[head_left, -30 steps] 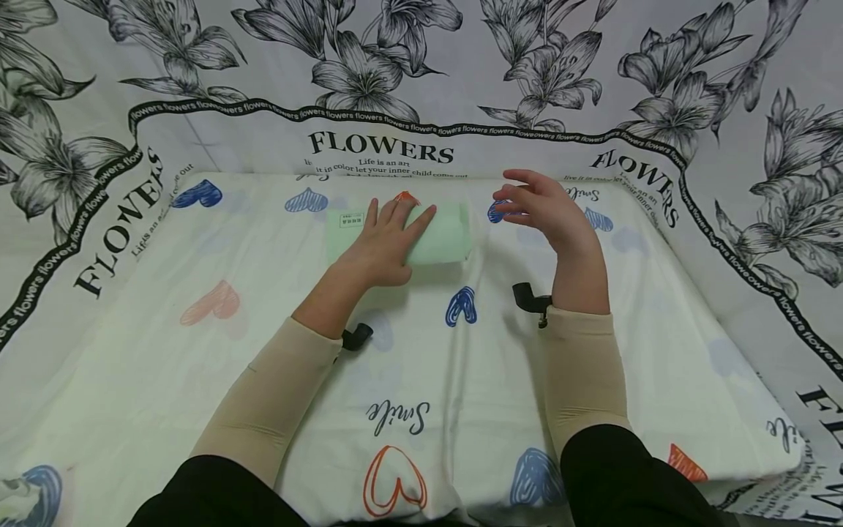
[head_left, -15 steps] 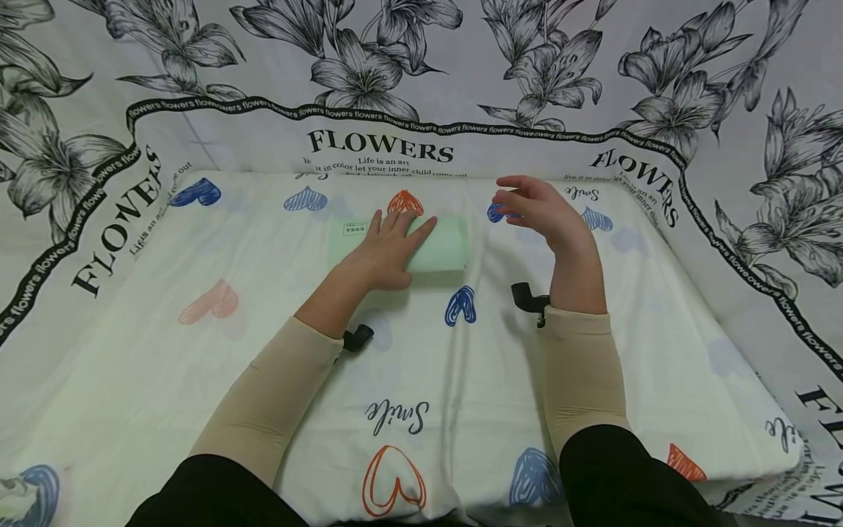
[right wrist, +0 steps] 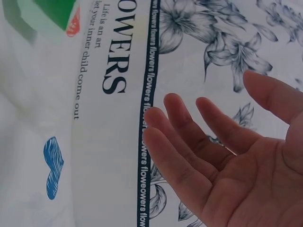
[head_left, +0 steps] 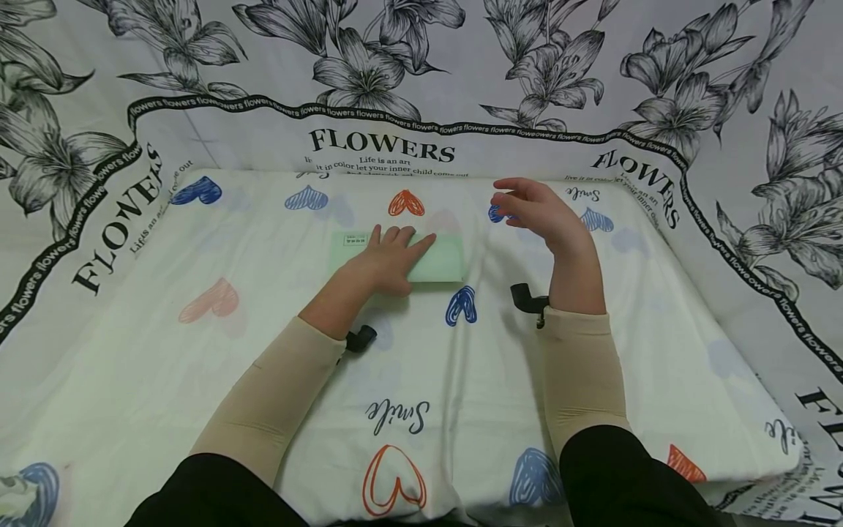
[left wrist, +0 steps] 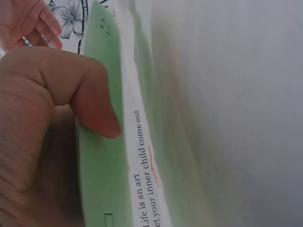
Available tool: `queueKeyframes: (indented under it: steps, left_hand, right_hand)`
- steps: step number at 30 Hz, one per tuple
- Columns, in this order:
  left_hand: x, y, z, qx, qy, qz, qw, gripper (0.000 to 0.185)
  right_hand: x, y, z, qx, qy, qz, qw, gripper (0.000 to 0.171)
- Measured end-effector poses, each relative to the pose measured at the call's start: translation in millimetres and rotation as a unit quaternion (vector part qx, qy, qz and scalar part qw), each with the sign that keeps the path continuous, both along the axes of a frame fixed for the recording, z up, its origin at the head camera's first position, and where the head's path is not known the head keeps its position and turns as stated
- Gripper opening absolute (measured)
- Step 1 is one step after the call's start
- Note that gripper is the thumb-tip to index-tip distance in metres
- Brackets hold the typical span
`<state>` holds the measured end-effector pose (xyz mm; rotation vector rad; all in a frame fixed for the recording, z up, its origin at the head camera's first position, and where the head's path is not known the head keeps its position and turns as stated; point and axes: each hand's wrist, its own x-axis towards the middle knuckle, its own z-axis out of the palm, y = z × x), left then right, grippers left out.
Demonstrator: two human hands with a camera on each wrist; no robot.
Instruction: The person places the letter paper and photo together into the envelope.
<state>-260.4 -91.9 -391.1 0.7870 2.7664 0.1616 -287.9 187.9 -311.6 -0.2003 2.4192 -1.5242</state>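
Green towel (head_left: 440, 259), one; hands, two.

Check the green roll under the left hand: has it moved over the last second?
Yes. The green roll came toward the person, clear of the orange heart, under the left hand.

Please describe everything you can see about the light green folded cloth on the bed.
The light green cloth looks soft and matte, folded into a flat rectangle lying level on the heart-printed sheet, towards the far side of it. A small white label with tiny print sits at its far left corner. The left hand rests flat on its middle, fingers straight. The right hand hovers apart, not touching it.
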Motion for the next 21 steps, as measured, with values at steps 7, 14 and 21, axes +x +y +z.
queueKeyframes:
  steps: [7,14,21]
  left_hand:
    - [1.4,0.4,-4.5,-0.011,-0.029,0.004,0.9995,0.098]
    - [0.1,-0.6,-9.0,-0.018,-0.058,0.014,0.998,0.092]
    - [-0.1,-3.3,-9.6,0.001,-0.11,0.035,0.9933,0.09]
  right_hand:
    - [-0.1,-0.5,-0.8,0.003,0.001,0.009,1.0,0.053]
    - [0.5,-0.5,0.0,0.007,0.002,0.01,1.0,0.054]
    - [0.7,-1.0,0.6,0.014,0.0,0.01,1.0,0.054]
